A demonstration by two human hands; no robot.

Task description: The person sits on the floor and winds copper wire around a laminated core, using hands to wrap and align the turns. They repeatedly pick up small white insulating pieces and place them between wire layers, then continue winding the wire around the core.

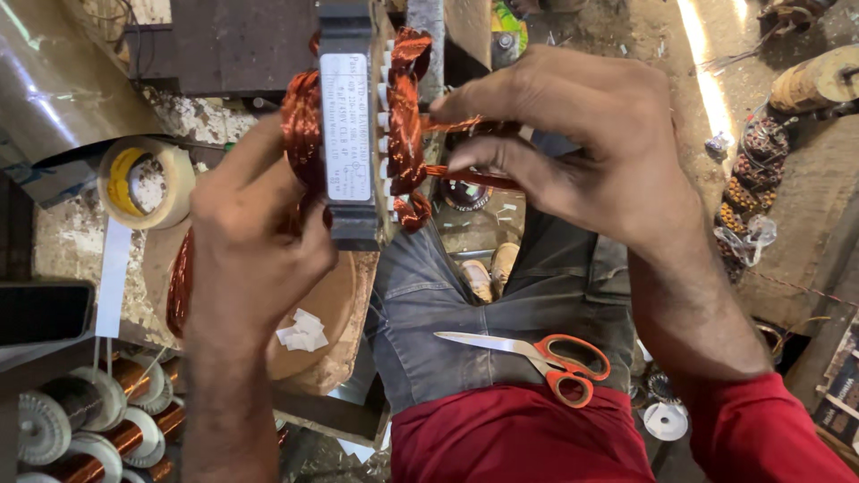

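Note:
My left hand (255, 237) grips a dark metal motor stator (349, 125) with copper wire windings and a white label, holding it up in front of me. My right hand (582, 139) pinches a strand of the copper winding wire (470, 176) on the stator's right side, fingers closed on it. Orange-handled scissors (537, 353) lie on my lap, on grey trousers below a red shirt.
A roll of clear tape (143, 183) rests at the left. Spools of copper wire (98, 420) sit at the lower left. Small white paper pieces (302, 331) lie on a round wooden stool top (331, 304). More wound stators (756, 170) are stacked on the floor at the right.

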